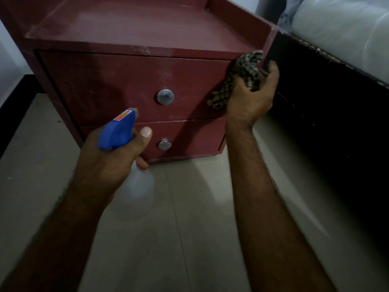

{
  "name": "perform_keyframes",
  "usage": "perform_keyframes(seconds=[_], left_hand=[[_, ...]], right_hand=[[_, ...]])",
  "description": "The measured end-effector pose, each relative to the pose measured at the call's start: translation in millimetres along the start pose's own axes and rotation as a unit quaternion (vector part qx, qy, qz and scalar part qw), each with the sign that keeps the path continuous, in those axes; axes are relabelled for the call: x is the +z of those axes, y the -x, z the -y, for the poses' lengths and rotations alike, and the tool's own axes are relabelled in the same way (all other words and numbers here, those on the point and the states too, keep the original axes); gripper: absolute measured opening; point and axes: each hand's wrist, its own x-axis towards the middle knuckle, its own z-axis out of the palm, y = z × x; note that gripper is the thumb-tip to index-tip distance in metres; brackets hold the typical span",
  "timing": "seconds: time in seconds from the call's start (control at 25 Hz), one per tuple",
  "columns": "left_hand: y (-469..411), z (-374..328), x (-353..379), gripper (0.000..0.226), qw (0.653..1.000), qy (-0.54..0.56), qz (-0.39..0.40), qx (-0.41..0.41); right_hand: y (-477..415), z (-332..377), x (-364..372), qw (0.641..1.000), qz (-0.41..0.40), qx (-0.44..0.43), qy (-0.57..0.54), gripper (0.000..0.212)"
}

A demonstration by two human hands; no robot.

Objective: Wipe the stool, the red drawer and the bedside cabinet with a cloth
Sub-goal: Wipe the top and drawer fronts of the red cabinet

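Note:
A red bedside cabinet (130, 28) with a dusty top stands on the floor. Its upper red drawer (105, 85) and lower drawer (189, 135) each carry a round metal knob. My right hand (250, 98) grips a checked cloth (242, 74) bunched against the right end of the upper drawer's front, by the cabinet's right edge. My left hand (113, 159) holds a spray bottle (120, 131) with a blue trigger head and a clear body, its nozzle aimed at the drawer fronts. No stool is in view.
A dark bed frame (328, 98) with a plastic-wrapped mattress (341, 32) stands tight against the cabinet's right side. Pale floor tiles (189, 228) stretch in front. A dark skirting strip (14, 114) runs along the wall at left.

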Motion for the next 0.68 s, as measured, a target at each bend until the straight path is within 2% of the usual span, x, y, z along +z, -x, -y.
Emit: perform_keyframes(seconds=[0.16,0.52,0.68], left_hand=[[-0.1,1.9,5.9,0.013,1.000,-0.002,0.007,-0.002],[-0.6,5.5,13.8,0.010,1.000,0.003,0.013,0.001],[-0.8,3.7,11.3,0.013,1.000,-0.007,0.009,0.010]], right_hand=[[-17.0,2.1,-2.1,1.000,-0.029,-0.001,0.007,0.085],[-2.0,-14.2,-14.2,0.995,-0.009,0.055,0.085,0.077],[-8.0,-3.1,-12.1,0.995,-0.010,0.031,0.097,0.084]])
